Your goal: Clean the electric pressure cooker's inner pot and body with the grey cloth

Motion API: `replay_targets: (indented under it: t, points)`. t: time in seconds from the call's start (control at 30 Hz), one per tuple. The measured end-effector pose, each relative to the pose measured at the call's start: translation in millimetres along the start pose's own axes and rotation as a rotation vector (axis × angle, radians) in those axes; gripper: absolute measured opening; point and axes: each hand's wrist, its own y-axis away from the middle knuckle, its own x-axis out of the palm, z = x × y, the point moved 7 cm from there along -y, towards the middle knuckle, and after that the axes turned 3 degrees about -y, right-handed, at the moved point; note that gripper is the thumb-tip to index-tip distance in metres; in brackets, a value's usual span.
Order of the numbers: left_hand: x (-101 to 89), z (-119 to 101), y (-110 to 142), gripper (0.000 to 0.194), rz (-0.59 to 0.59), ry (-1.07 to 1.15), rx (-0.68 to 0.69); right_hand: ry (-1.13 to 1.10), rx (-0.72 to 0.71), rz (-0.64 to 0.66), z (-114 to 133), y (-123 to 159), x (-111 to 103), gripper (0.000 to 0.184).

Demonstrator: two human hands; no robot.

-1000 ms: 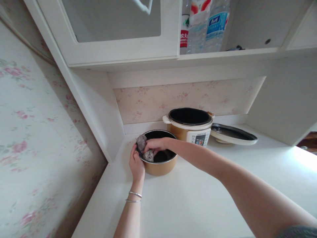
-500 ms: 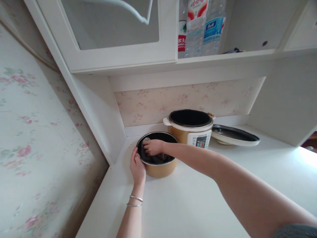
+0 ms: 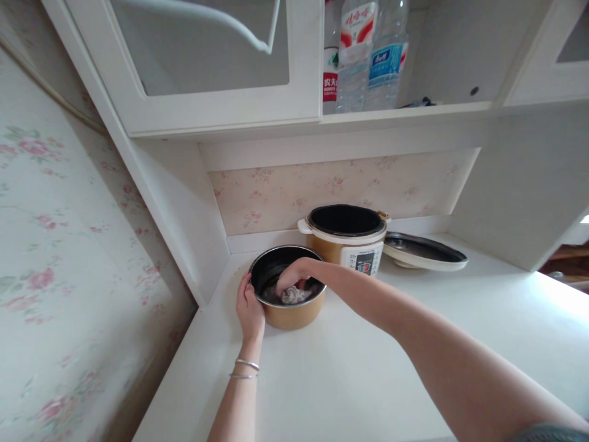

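A rice cooker's inner pot (image 3: 294, 318), gold outside and dark inside, stands on the white counter. My left hand (image 3: 250, 307) grips its left side, fingers over the rim and palm against the wall. My right hand (image 3: 291, 277) reaches down inside, fingers closed on a crumpled greyish-white cloth (image 3: 295, 296) at the pot's front inner side. Some of the right fingers are hidden behind the hand and the cloth. Right behind the pot stands the cooker body (image 3: 334, 250), uncovered, with a control panel on its front.
To the right of the cooker lies its detached lid (image 3: 426, 253), inner side up. Above hangs a white cabinet (image 3: 225, 116) with plastic bottles (image 3: 359, 61) on its open shelf. A side panel (image 3: 170, 202) and a flowered wall (image 3: 69, 276) bound the counter (image 3: 331, 380) on the left.
Inside the pot, my right hand has moved the cloth from the far left side round to the front. My left hand keeps its hold. The view has shifted slightly.
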Motion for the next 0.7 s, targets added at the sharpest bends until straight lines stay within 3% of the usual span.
replay_targets:
  t: [0.07,0.17,0.23,0.33,0.43,0.53,0.6,0.7]
  points:
    - [-0.6,0,1,0.038,-0.002,-0.003,0.01,-0.15,-0.02,0.047,11,9,8,0.014]
    - [-4.5,-7,4,0.036,-0.001,-0.073,0.099,-0.693,-0.057,-0.022,24,19,2,0.015]
    - [-7.9,-17,5,0.033,0.009,-0.172,0.21,-0.947,-0.082,-0.118,24,29,-15,0.017]
    - [-13.9,-31,9,0.031,0.012,-0.351,0.338,-1.061,-0.129,-0.255,16,62,-53,0.022]
    - [-18.8,-39,12,0.031,0.038,-0.488,0.394,-1.305,-0.186,-0.375,-4,116,-94,0.024]
    - [-20.7,-42,18,0.036,0.139,-0.586,0.467,-1.405,-0.264,-0.425,-27,178,-117,0.029]
    - [-21.9,-43,22,0.039,0.227,-0.646,0.541,-1.367,-0.273,-0.489,-49,211,-117,0.035]
    - [-27.3,-46,24,0.04,0.29,-0.734,0.643,-1.24,-0.2,-0.694,-92,238,-96,0.049]
